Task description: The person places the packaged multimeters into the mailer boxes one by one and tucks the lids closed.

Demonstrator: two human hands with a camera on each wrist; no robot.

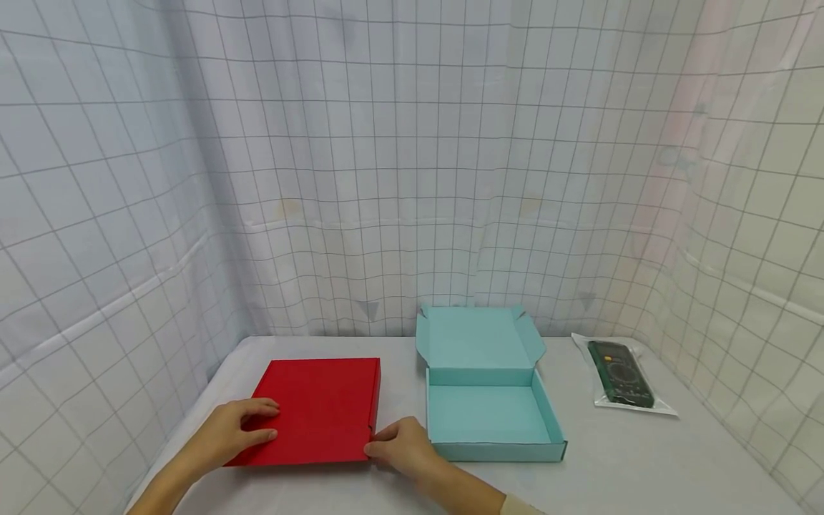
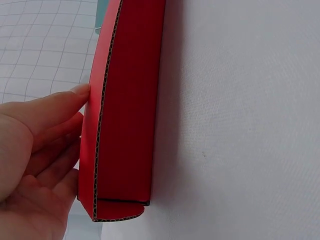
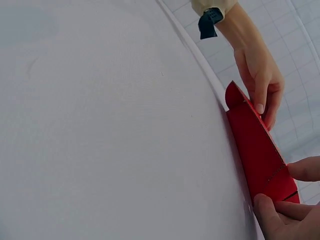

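A red cardboard box (image 1: pixel 315 408) lies on the left of the white table, its lid down over the top. My left hand (image 1: pixel 227 433) rests on the lid's left side, thumb and fingers against the red surface. At the box's front right corner, my right hand (image 1: pixel 407 449) pinches the cardboard with thumb and fingers. In the left wrist view a small rounded side flap (image 2: pixel 120 210) sticks out past the front wall (image 2: pixel 131 110). The right wrist view shows both hands at the box, with right fingertips (image 3: pixel 262 200) against the front wall's lower edge.
An open light-blue box (image 1: pixel 496 450) stands right of the red one, its lid raised toward the back. A multimeter (image 1: pixel 621 375) in a clear plastic bag lies at the far right. White grid-patterned curtains (image 1: pixel 412 179) enclose the table (image 1: pixel 631 465) at back and sides.
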